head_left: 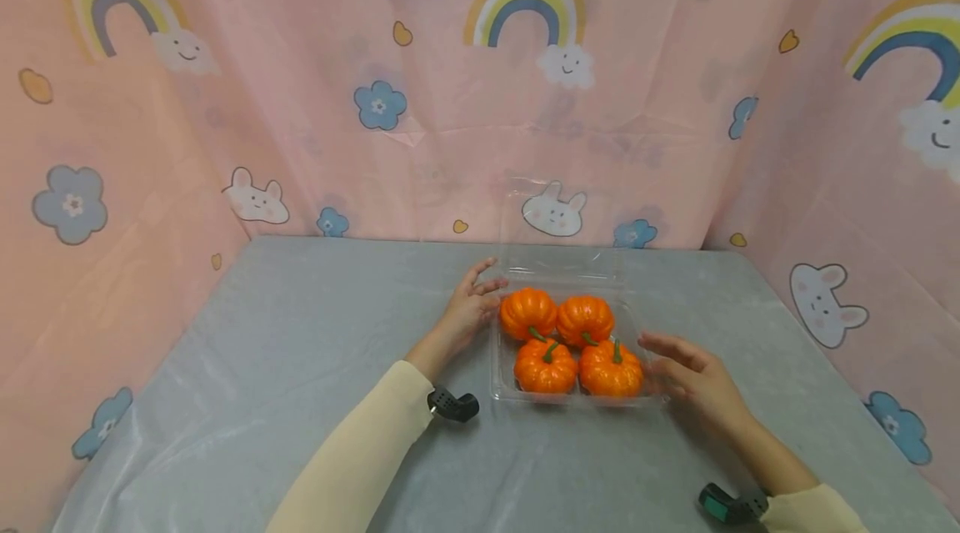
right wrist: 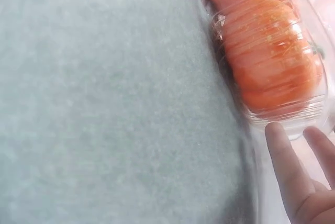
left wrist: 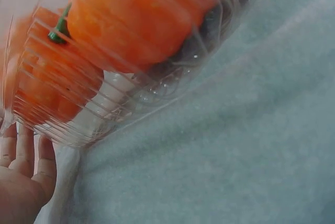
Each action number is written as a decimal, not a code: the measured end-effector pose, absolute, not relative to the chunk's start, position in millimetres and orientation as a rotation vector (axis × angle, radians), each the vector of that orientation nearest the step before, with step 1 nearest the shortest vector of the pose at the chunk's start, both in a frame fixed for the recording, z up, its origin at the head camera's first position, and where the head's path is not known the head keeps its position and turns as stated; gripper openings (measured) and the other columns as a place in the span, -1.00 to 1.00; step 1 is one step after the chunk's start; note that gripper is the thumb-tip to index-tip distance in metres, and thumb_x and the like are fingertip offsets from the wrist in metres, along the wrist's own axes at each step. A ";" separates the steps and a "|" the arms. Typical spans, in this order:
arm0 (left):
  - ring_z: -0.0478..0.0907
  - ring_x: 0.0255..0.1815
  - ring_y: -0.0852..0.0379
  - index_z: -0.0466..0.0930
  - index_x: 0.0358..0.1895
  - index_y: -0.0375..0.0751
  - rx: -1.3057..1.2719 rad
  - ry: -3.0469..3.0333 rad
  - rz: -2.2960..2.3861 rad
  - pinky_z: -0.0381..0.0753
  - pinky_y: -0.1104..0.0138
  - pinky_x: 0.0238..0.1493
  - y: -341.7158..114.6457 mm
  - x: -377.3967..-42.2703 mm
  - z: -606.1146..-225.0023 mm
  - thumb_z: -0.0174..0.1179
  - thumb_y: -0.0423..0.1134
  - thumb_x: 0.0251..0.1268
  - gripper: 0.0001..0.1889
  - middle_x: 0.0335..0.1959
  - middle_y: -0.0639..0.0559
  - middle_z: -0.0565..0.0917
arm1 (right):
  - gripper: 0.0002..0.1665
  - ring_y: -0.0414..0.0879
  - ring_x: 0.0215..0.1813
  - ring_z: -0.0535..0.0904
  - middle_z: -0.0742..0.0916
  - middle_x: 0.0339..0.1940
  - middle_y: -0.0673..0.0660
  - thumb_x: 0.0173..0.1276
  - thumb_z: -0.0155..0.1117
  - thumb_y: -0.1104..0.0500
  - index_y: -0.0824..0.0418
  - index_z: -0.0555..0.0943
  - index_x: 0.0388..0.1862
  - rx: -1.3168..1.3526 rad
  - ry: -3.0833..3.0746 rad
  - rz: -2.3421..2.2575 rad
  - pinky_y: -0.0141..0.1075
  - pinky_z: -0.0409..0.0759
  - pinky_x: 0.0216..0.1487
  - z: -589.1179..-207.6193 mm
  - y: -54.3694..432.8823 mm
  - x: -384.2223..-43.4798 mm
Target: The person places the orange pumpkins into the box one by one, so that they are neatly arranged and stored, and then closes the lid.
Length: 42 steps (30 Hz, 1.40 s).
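A clear plastic clamshell box (head_left: 497,379) rests on the table with its transparent lid (head_left: 562,273) raised at the back. Inside sit several small orange pumpkins with green stems, among them a back left one (head_left: 528,314) and a front right one (head_left: 611,369). My left hand (head_left: 467,312) is at the box's left side, its fingers extended by the ribbed wall. At the right side is my right hand (head_left: 697,374), fingers loosely spread; in the right wrist view its fingertips (right wrist: 276,130) meet the box's lower edge. Neither hand grips anything.
A grey cloth covers the table (head_left: 337,316). Behind and at both sides hangs a pink curtain (head_left: 300,99) with rainbows, flowers and rabbits; the raised lid stands close to it. Black devices (head_left: 453,405) are worn on both wrists.
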<state>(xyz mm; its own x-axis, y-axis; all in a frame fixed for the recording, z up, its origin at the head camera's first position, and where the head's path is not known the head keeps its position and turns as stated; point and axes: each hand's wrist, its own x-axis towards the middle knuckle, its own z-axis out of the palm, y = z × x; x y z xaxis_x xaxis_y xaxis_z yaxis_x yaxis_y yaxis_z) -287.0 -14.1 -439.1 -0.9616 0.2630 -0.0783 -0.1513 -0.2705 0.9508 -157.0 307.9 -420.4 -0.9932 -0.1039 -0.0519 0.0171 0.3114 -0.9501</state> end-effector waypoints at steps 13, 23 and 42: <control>0.61 0.04 0.13 0.16 0.47 0.02 0.237 1.719 2.295 0.52 0.48 -0.21 -14.8 -288.5 -440.5 -0.03 -0.52 0.30 -0.32 0.28 -0.27 0.50 | -0.39 -0.32 -0.07 0.63 0.61 0.01 -0.37 0.48 0.07 0.08 0.39 0.29 0.38 -0.045 2.368 -1.826 -0.23 0.71 -0.17 -421.0 303.0 -148.7; 0.58 0.09 0.13 0.14 0.48 0.00 0.292 1.677 2.306 0.55 0.46 -0.13 -15.6 -291.9 -441.9 -0.01 -0.49 0.30 -0.32 0.30 -0.28 0.47 | -0.40 -0.31 -0.08 0.63 0.63 0.01 -0.34 0.49 0.06 0.10 0.39 0.29 0.38 0.001 2.370 -1.855 -0.17 0.72 -0.19 -421.2 301.7 -150.5; 0.27 -0.55 0.24 0.06 0.45 -0.15 0.380 1.712 2.237 0.29 0.43 -0.43 -27.3 -299.1 -446.4 -0.33 -0.10 0.56 -0.51 0.33 -0.28 0.44 | -0.47 -0.31 -0.09 0.66 0.65 0.00 -0.36 0.47 0.10 0.09 0.26 0.39 0.34 0.000 2.331 -1.920 -0.19 0.72 -0.21 -421.4 294.4 -157.9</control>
